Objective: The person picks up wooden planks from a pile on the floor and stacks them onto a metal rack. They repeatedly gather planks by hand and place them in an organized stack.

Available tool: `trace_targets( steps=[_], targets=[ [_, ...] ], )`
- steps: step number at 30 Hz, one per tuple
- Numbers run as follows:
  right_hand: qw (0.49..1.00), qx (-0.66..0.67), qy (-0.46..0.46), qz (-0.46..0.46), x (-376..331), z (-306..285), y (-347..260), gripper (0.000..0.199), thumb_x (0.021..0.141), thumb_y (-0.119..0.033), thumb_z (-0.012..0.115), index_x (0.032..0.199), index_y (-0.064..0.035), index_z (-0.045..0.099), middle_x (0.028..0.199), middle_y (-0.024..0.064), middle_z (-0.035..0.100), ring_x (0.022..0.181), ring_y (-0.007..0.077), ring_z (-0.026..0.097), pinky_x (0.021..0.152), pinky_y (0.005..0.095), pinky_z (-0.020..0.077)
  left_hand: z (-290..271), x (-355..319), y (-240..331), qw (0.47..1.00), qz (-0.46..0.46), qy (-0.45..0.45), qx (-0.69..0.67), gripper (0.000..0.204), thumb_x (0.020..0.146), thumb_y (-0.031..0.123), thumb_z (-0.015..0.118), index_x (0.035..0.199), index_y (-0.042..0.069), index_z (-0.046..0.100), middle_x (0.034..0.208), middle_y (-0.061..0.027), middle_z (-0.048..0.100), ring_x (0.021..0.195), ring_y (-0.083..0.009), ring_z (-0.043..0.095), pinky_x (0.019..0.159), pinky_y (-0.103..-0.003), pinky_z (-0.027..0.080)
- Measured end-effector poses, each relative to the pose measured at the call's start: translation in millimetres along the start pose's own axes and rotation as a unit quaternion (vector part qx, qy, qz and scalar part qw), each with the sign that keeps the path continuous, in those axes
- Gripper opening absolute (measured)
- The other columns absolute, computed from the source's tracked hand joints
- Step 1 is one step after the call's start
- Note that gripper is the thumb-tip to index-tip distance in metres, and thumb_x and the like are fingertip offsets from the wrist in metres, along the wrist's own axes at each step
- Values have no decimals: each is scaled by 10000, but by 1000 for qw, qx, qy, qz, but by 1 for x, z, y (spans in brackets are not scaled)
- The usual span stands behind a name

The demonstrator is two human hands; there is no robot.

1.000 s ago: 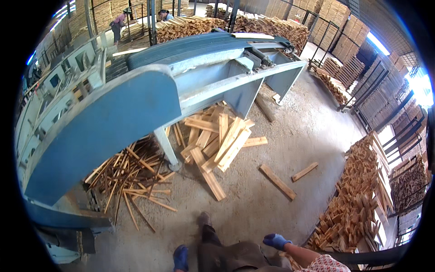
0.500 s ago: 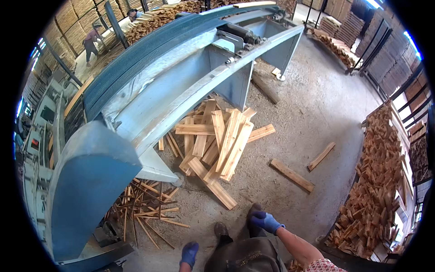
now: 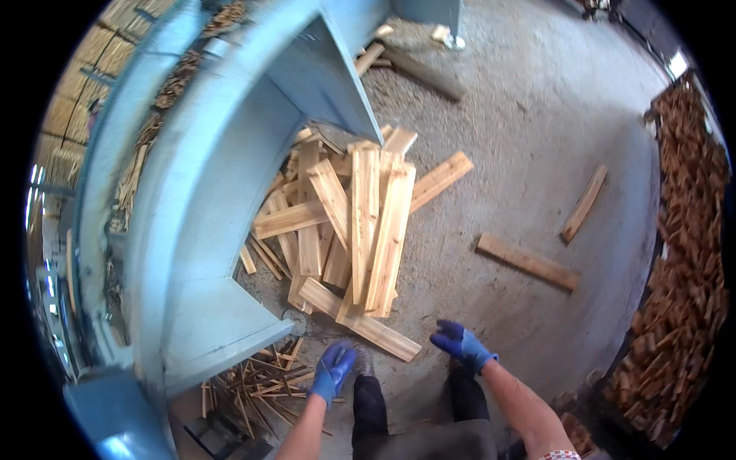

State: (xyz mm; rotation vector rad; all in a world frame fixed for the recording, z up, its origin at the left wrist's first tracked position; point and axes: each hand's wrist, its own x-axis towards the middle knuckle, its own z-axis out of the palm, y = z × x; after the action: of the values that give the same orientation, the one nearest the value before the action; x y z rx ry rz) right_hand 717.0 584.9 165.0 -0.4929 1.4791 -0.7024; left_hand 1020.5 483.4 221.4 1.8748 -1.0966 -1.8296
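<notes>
Both my hands wear blue gloves and reach forward over the floor, with nothing in them. My left hand (image 3: 333,371) is open, its fingers partly apart, between the heap of thin wood strips and the near end of the plank pile. My right hand (image 3: 462,345) is also open, loosely curled, just right of the nearest plank (image 3: 387,337), apart from it. Ahead lies a loose pile of pale wooden planks, crossing at various angles. On top are two long planks side by side, the right one (image 3: 392,238) tilted slightly. Another plank (image 3: 442,182) sticks out to the right.
A blue-grey machine frame (image 3: 207,153) runs along the left, its foot plate (image 3: 230,330) near my left hand. Thin strips (image 3: 253,391) lie below it. Two loose wood pieces (image 3: 529,263) (image 3: 586,203) lie on the right floor. Stacked short wood (image 3: 675,268) lines the far right.
My view has tipped down and moved closer to the plank pile. Both hands have moved forward from beside my body towards the planks, and the left hand's fingers show more.
</notes>
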Motion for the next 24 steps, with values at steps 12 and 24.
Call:
trace_targets(
  steps=[12, 24],
  targets=[
    [968, 231, -23, -93, 264, 85, 27, 910, 741, -427, 764, 1388, 40, 325, 1245, 197, 536, 1146, 249, 520, 990, 351, 413, 37, 288, -14, 993, 64, -48, 89, 705, 892, 357, 629, 1383, -37, 313, 1274, -156, 484, 1177, -220, 462, 988, -352, 380],
    [977, 213, -12, 19, 171, 90, 64, 1071, 612, -570, 806, 1410, -27, 341, 1204, 208, 584, 1102, 283, 581, 945, 383, 454, 67, 188, -44, 996, -10, -32, 79, 755, 823, 343, 673, 1379, 34, 266, 1204, -190, 517, 1085, -284, 531, 920, -379, 476]
  ],
)
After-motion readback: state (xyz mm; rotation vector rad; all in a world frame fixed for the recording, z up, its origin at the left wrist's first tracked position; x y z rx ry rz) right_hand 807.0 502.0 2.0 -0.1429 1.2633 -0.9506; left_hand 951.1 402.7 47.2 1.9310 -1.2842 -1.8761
